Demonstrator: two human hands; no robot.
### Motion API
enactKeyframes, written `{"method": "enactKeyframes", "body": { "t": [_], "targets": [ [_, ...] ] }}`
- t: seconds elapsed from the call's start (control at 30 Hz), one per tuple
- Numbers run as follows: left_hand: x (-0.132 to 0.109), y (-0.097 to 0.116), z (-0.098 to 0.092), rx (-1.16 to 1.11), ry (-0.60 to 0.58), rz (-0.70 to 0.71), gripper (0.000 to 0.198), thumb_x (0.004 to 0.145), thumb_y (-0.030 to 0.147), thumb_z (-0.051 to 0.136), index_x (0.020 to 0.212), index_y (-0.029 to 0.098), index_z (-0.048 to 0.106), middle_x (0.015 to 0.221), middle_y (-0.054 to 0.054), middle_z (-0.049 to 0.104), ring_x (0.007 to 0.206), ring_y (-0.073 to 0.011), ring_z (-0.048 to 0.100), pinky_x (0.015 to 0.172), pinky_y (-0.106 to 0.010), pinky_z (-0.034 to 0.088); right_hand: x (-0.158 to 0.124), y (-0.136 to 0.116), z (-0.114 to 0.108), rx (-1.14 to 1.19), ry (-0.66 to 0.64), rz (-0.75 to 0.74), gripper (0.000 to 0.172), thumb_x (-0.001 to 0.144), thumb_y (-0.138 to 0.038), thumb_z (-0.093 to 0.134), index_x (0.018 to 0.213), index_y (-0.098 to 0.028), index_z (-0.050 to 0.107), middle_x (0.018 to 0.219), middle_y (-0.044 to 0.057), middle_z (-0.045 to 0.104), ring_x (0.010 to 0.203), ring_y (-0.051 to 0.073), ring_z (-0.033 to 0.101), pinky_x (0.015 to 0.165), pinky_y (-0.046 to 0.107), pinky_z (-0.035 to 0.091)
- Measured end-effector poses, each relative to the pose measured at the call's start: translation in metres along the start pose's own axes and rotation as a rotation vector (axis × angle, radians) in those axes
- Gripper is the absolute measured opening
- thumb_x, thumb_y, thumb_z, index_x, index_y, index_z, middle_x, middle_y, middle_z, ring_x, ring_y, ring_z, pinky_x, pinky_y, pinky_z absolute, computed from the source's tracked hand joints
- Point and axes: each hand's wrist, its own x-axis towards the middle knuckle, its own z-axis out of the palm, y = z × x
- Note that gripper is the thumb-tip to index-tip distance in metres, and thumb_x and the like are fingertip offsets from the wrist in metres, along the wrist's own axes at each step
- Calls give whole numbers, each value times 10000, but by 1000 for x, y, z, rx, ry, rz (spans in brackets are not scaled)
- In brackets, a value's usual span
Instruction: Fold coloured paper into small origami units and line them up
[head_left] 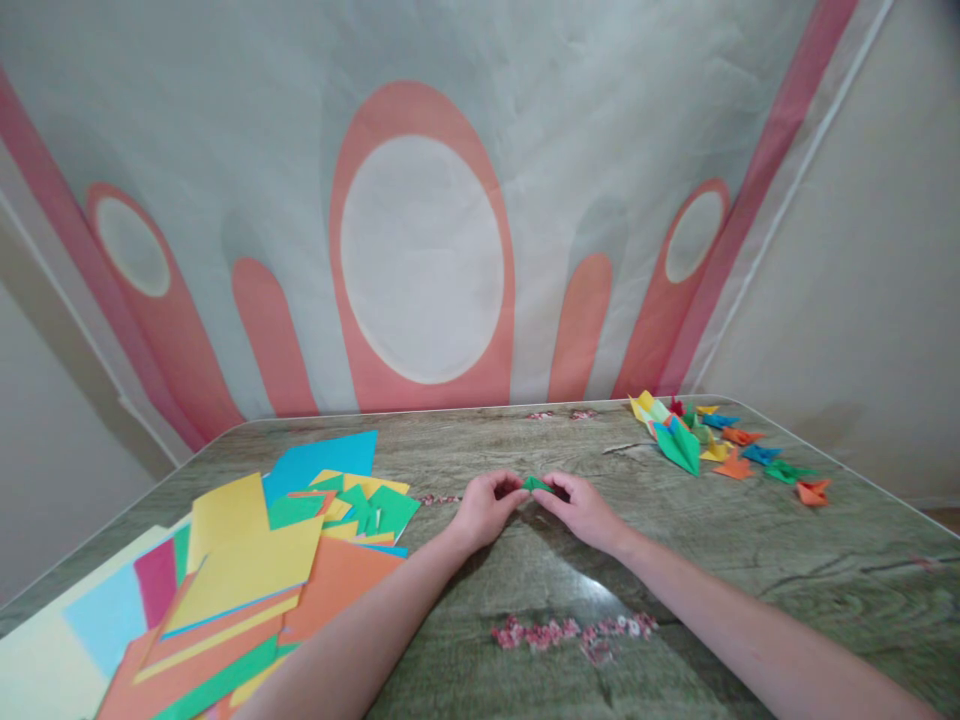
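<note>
A small folded piece of green paper (535, 484) is pinched between my two hands over the middle of the wooden table. My left hand (489, 508) grips its left side with thumb and fingers. On the other side, my right hand (581, 512) pinches the right edge. The paper shows a pointed top between the fingertips; its lower part and sides are partly hidden by my fingers.
Coloured paper sheets (247, 570) and green scraps (367, 508) lie piled on the left. Several small folded paper figures (739, 437) and a green paper plane (677, 446) sit at the back right. A printed wall hanging (285, 130) rises behind the wooden table (720, 550).
</note>
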Motion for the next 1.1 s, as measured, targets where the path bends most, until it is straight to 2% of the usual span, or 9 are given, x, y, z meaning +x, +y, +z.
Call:
{"method": "enactKeyframes", "body": {
  "t": [0.13,0.3,0.4,0.57,0.73,0.97,1.1],
  "targets": [
    [0,2,-2,-55,-19,-19,243,776,328,540,836,121,651,738,-28,650,674,-141,556,646,-234,425,2,2,-2,31,-46,29,280,817,-384,491,633,-174,481,578,-48,415,567,102,376,546,227,306],
    [-3,6,-1,-22,-84,15,292,803,370,501,853,128,656,749,-16,644,683,-131,541,638,-219,410,3,1,-4,105,-64,60,276,807,-390,494,649,-163,508,596,-38,429,578,105,378,544,227,301],
    [-4,9,0,26,-101,18,301,797,385,499,790,122,645,703,-6,618,642,-116,512,596,-206,385,2,0,-4,151,-73,67,301,793,-410,507,624,-162,500,580,-40,417,565,102,368,532,226,291],
    [-3,11,3,50,-104,-75,335,785,400,486,637,118,590,561,10,554,523,-93,446,517,-203,334,2,0,-6,210,-92,103,330,783,-437,524,609,-158,501,559,-45,412,542,91,347,514,222,273],
    [0,8,4,13,-101,-152,340,754,421,499,619,119,578,534,6,547,483,-88,432,479,-202,312,4,1,-13,208,-168,134,359,789,-470,519,617,-155,518,533,-51,414,508,83,333,487,220,245],
    [2,13,-2,-52,-98,-230,434,685,528,563,605,103,604,507,-3,541,442,-74,382,444,-207,259,6,3,-15,241,-128,113,377,776,-473,546,573,-171,449,504,-61,393,491,83,330,481,222,236],
    [1,15,-6,-88,-87,-243,476,675,570,568,610,100,612,480,6,515,421,-56,317,431,-204,220,8,6,-22,264,-185,129,377,786,-483,538,597,-157,516,534,-42,466,515,88,366,514,226,261]
  ]
}}
